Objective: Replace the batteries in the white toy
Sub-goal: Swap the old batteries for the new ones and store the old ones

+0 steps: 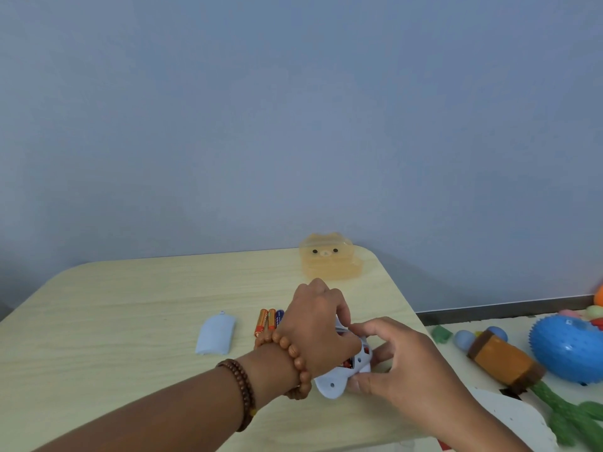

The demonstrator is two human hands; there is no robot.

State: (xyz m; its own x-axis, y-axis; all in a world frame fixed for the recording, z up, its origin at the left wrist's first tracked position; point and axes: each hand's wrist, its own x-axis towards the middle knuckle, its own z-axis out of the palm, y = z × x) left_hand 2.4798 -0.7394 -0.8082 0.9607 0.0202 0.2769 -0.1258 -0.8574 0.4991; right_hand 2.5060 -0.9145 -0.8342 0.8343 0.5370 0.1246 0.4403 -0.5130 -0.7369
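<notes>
The white toy point(331, 383) lies near the table's right edge with its battery bay facing up; a red battery shows inside it. My left hand point(318, 324) rests over the top of the toy, fingers curled down onto the bay. My right hand point(396, 357) grips the toy's right side, thumb and fingers pinching near the bay. Three loose batteries point(268, 321), two orange and one blue, lie side by side just left of my left hand. The white battery cover point(215, 334) lies further left on the table.
A translucent orange bear-shaped box point(329, 261) stands at the table's back edge point(195, 259). To the right, off the table, lie a blue spiky ball point(566, 347), a brown and orange toy point(504, 360), green plush parts point(569, 415) and small coloured pieces.
</notes>
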